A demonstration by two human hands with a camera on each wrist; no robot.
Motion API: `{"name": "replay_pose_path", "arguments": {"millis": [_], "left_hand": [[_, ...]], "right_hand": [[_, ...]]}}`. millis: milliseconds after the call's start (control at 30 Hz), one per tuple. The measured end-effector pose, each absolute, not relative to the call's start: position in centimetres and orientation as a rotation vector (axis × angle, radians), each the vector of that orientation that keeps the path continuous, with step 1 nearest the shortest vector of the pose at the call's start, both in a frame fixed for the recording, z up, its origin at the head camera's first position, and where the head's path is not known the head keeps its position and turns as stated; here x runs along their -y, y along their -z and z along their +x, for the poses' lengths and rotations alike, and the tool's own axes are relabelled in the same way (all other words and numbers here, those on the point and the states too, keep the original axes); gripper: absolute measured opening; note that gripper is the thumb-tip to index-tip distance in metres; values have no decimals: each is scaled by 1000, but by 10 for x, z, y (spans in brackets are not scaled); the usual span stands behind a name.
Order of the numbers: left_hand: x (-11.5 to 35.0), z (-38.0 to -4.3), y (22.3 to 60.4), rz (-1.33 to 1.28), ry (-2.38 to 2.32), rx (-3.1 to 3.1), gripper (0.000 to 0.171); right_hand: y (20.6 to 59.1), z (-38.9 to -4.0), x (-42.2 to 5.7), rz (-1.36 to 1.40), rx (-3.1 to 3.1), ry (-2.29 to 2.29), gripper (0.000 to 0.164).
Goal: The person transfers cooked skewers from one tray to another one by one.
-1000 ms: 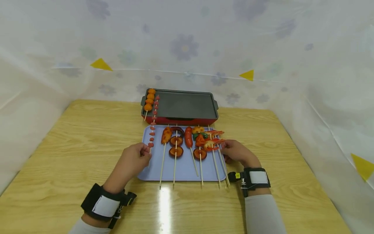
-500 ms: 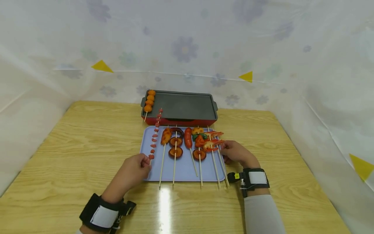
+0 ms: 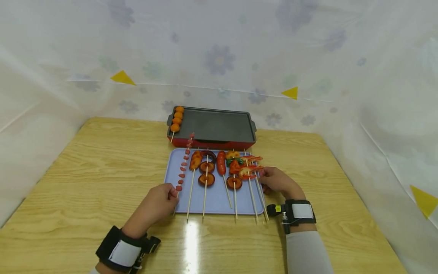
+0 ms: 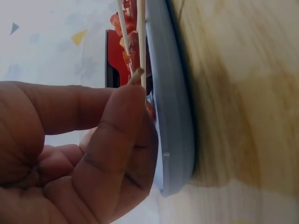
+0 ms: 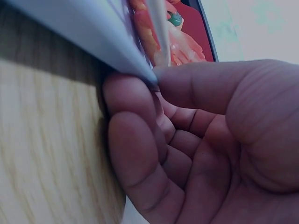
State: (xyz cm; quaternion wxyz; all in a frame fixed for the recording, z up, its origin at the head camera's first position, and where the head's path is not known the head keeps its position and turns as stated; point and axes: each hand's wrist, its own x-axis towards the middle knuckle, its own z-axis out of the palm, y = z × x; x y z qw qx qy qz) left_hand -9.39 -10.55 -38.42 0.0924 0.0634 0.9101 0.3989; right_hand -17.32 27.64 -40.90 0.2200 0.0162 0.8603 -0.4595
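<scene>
My left hand (image 3: 158, 204) pinches the thin stick of a skewer of small red pieces (image 3: 183, 164) between thumb and finger. The skewer slants along the left side of the lavender tray (image 3: 214, 203), its tip reaching over the grill's front edge. In the left wrist view the blunt stick end (image 4: 136, 75) pokes out past the fingertips. My right hand (image 3: 278, 180) grips the tray's right rim, with the thumb above and curled fingers below, as the tray edge (image 5: 107, 44) in the right wrist view shows.
Behind the tray stands a red grill with a dark plate (image 3: 219, 125). A skewer of orange balls (image 3: 176, 118) lies on its left side. On the tray lie mushroom skewers (image 3: 207, 179), a sausage skewer (image 3: 221, 163), shrimp skewers (image 3: 248, 172) and others. Wooden table (image 3: 102, 163) surrounds them.
My left hand has drawn the red-piece skewer back toward me, its tip coming from over the grill plate to the grill's front edge. The right hand stays at the tray's rim.
</scene>
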Motion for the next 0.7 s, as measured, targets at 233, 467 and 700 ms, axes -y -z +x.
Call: {"name": "replay_pose_path", "arguments": {"millis": [233, 467, 700], "left_hand": [[106, -93, 387, 166, -1139, -2698, 8], [110, -92, 385, 164, -1117, -2677, 7], [117, -92, 379, 175, -1087, -2638, 7]], "right_hand": [[409, -173, -276, 63, -2376, 1278, 12], [410, -173, -276, 67, -2369, 1281, 11], [409, -175, -275, 45, -2396, 1236, 12]]}}
